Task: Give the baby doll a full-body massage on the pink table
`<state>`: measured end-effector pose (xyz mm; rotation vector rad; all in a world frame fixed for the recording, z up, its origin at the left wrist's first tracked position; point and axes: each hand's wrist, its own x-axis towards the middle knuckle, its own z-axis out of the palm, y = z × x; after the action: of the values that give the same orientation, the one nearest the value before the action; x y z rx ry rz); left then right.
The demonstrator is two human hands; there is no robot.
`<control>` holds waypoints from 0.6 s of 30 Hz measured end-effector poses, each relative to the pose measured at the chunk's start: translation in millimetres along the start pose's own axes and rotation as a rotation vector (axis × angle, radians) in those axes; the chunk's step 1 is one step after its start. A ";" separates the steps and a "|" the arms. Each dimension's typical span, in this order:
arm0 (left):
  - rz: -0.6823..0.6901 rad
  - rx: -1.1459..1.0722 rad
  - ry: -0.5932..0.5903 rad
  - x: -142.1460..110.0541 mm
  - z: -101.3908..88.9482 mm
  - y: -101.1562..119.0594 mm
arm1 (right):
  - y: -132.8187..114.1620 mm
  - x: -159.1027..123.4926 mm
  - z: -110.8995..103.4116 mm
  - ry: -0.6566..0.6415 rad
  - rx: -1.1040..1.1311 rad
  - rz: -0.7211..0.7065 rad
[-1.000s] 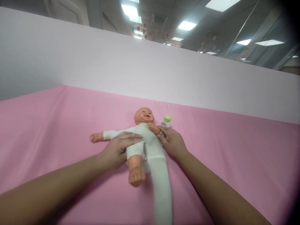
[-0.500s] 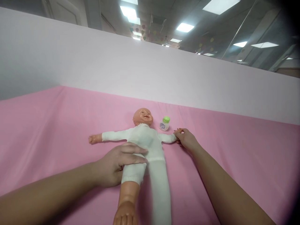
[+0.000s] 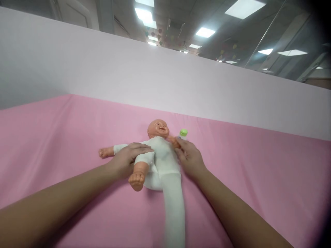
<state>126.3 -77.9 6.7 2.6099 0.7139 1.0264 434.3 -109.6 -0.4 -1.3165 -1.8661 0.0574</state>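
A baby doll (image 3: 168, 160) with a white cloth body and plastic head, hands and feet lies on its back on a pink sheet (image 3: 116, 220). My left hand (image 3: 129, 156) is wrapped round the doll's leg on the left side of the view, which is bent up over the belly with its foot toward me. My right hand (image 3: 191, 158) grips the doll's arm on the right side, folded in near the shoulder and chin. A small bottle (image 3: 183, 133) with a green cap stands just behind my right hand, its lower part hidden.
A white padded wall (image 3: 165, 75) rises behind the pink sheet. Above it, a glass pane (image 3: 219, 38) shows bright ceiling lights. The doll's other leg (image 3: 176, 210) stretches straight toward me, and its other arm (image 3: 106, 152) reaches out left.
My left hand has pushed the doll's leg up toward its chest, bending it at the hip. My right hand has brought the doll's arm inward from its stretched-out position.
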 end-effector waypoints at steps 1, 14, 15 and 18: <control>-0.009 0.017 -0.001 0.5 1.1 -2.3 | -4.3 -0.8 4.7 -0.044 -0.039 -0.064; 0.350 -0.217 -0.223 -14.2 -6.0 60.9 | 58.9 12.6 -24.3 0.135 0.208 0.592; 0.396 -0.195 -0.238 -15.6 -4.1 65.9 | 66.9 13.3 -27.3 0.094 0.175 0.674; 0.475 -0.110 -0.236 -17.1 1.2 71.4 | 79.1 14.9 -32.8 0.012 0.078 0.775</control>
<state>141.4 -147.6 24.2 2.7979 -0.0218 0.8130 513.9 -75.3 -7.3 -1.8972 -1.2294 0.5146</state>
